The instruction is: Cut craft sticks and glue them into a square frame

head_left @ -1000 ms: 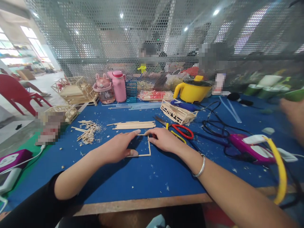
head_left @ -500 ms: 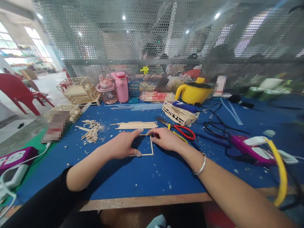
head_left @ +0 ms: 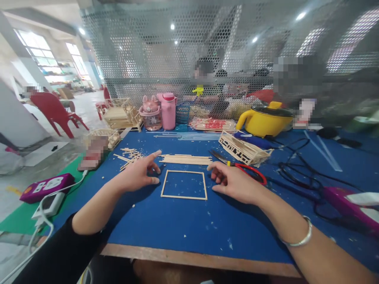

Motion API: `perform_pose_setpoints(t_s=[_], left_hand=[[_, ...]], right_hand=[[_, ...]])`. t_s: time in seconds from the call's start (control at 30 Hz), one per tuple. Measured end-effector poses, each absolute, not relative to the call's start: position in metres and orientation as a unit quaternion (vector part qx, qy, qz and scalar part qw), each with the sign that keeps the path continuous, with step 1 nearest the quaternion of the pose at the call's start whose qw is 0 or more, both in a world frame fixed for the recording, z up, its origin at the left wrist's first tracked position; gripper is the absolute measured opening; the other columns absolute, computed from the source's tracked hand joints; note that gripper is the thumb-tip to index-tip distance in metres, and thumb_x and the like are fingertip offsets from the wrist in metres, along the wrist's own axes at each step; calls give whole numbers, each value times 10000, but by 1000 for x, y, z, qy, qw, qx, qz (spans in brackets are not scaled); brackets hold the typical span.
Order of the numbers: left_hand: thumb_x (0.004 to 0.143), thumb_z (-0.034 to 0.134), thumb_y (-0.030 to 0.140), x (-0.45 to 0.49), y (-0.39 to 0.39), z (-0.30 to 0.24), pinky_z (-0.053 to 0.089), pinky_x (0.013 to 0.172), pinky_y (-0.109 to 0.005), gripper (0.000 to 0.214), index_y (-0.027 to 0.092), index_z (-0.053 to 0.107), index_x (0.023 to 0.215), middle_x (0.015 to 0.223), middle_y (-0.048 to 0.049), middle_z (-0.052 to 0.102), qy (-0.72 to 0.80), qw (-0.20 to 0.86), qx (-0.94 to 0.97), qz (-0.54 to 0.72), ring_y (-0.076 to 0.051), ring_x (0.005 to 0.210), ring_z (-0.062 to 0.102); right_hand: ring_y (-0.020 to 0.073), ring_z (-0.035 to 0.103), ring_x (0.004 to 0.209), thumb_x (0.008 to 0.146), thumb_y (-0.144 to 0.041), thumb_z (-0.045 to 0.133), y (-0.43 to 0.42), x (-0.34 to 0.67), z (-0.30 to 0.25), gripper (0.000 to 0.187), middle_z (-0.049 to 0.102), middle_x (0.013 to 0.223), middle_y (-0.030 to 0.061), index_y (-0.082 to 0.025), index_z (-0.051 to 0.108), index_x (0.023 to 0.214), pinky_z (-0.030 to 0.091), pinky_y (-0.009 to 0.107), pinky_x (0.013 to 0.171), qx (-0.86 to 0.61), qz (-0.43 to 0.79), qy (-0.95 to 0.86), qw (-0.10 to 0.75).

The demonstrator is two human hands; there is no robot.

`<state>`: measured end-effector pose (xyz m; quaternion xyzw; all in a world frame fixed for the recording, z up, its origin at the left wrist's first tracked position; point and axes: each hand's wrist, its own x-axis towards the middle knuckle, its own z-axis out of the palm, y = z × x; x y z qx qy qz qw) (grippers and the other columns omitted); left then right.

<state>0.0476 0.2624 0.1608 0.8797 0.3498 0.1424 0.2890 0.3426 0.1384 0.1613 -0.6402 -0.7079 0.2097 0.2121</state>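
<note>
Between my hands, a rectangular frame of thin wooden sticks point(head_left: 184, 197) lies flat on the blue tabletop point(head_left: 166, 225). My left hand point(head_left: 141, 172) hovers just left of it, fingers apart and holding nothing. On the other side, my right hand point(head_left: 229, 179) is also free, its thumb and fingers spread and curved toward the frame without touching it. Behind the frame lies a row of long wooden sticks point(head_left: 186, 159). Short cut sticks point(head_left: 128, 156) and crumbs are heaped beyond my left hand. Scissors with red handles point(head_left: 251, 173) lie partly hidden behind my right hand.
A small stick-built crate point(head_left: 244, 149) and a yellow pot point(head_left: 266, 121) stand at the back right. A pink jug point(head_left: 168, 112) and a larger stick structure point(head_left: 120, 117) are at the back left. Black cables point(head_left: 293, 169) and a purple power strip point(head_left: 340, 207) lie right.
Both hands have let go of the stick frame and drawn apart, left hand leftward, right hand rightward. The whole frame now shows. The camera view has turned somewhat left.
</note>
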Motion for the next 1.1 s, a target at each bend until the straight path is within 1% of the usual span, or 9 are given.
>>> perform_pose_setpoints(t_s=[0.1, 0.2, 0.43, 0.53, 0.63, 0.77, 0.87, 1.03, 1.1], left_hand=[[657, 658, 355, 52, 254, 155, 452, 764, -317, 975, 244, 92, 1442, 1032, -35, 646, 350, 300, 878, 129, -173, 822, 582], [679, 647, 365, 55, 250, 153, 436, 817, -334, 987, 252, 36, 1445, 1054, -34, 638, 349, 305, 877, 130, -180, 864, 578], [725, 636, 326, 44, 240, 150, 360, 974, -391, 935, 296, 36, 1441, 1201, -53, 594, 346, 330, 868, 134, -222, 1106, 528], [744, 626, 329, 42, 236, 148, 334, 1001, -413, 914, 291, 37, 1441, 1220, -55, 586, 341, 323, 872, 138, -230, 1151, 497], [761, 611, 336, 42, 234, 147, 324, 1010, -418, 907, 282, 13, 1441, 1242, -58, 571, 338, 324, 874, 131, -228, 1161, 484], [790, 578, 353, 44, 234, 149, 320, 1011, -424, 876, 291, -6, 1439, 1295, -54, 532, 339, 321, 877, 111, -238, 1192, 449], [805, 558, 358, 46, 233, 150, 319, 1005, -430, 855, 293, -10, 1441, 1307, -52, 526, 345, 310, 880, 99, -252, 1199, 437], [821, 532, 317, 47, 231, 149, 325, 999, -399, 852, 315, -58, 1435, 1325, -14, 511, 344, 291, 888, 86, -240, 1193, 431], [823, 527, 309, 48, 231, 149, 332, 993, -392, 837, 314, -40, 1438, 1328, -13, 509, 339, 283, 893, 83, -239, 1184, 434]], right_hand=[[107, 512, 651, 657, -171, 610, 142, 340, 155, 326, 574, 800, -13, -218, 493, 958, 425, 225, 596, -636, 225, -706, 218], [104, 509, 659, 660, -170, 616, 144, 336, 154, 284, 570, 788, -18, -213, 497, 914, 426, 221, 605, -635, 239, -698, 228], [95, 492, 630, 678, -173, 630, 141, 332, 160, 184, 545, 715, -36, -198, 518, 822, 405, 206, 588, -633, 259, -697, 215], [100, 503, 642, 701, -171, 631, 142, 334, 160, 85, 553, 713, -23, -189, 566, 752, 394, 211, 600, -615, 243, -724, 197], [106, 533, 690, 740, -173, 615, 143, 335, 159, 16, 579, 771, -3, -188, 612, 737, 401, 215, 647, -588, 245, -745, 198], [116, 560, 756, 776, -171, 584, 144, 335, 159, 85, 588, 807, 10, -193, 645, 721, 409, 223, 709, -574, 249, -755, 196], [119, 568, 753, 781, -166, 571, 144, 335, 160, 112, 595, 822, 16, -200, 656, 715, 416, 225, 708, -579, 256, -749, 195], [129, 569, 751, 773, -166, 569, 143, 334, 159, 120, 599, 826, 21, -207, 654, 698, 424, 236, 702, -590, 269, -736, 194], [131, 566, 751, 776, -163, 561, 143, 333, 159, 130, 596, 820, 23, -204, 649, 689, 424, 238, 702, -590, 272, -735, 194]])
